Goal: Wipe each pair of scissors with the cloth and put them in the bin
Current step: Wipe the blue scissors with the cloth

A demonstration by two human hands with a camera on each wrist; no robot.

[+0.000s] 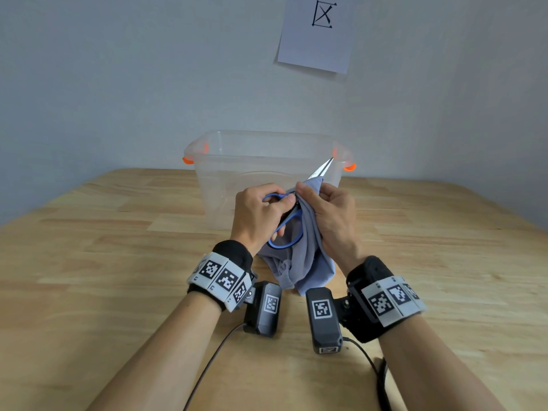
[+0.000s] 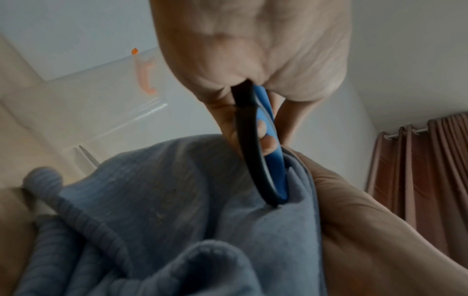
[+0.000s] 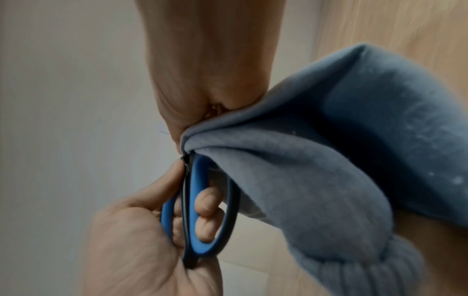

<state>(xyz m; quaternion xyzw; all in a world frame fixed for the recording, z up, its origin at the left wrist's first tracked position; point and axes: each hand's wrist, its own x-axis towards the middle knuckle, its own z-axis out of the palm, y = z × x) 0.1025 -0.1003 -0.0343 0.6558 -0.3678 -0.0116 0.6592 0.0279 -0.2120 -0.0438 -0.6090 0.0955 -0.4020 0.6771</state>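
Observation:
My left hand [image 1: 261,215] grips the blue and black handles of a pair of scissors [image 1: 286,229], fingers through the loops. The same scissors [image 2: 266,152] [image 3: 202,206] fill both wrist views. My right hand [image 1: 329,212] pinches a grey-blue cloth [image 1: 305,256] around the blades near the pivot. The steel blade tips [image 1: 321,169] poke out beyond the cloth, pointing up and right in front of the clear bin [image 1: 225,161]. The cloth [image 2: 177,210] [image 3: 329,160] hangs down to the table. Both hands are held above the table, just in front of the bin.
The clear bin with orange latches [image 1: 187,159] stands against the wall on a wooden table [image 1: 103,247]. A paper sheet [image 1: 318,31] hangs on the wall. Brown curtains [image 2: 425,170] show in the left wrist view. Cables [image 1: 207,366] trail from the wrist cameras.

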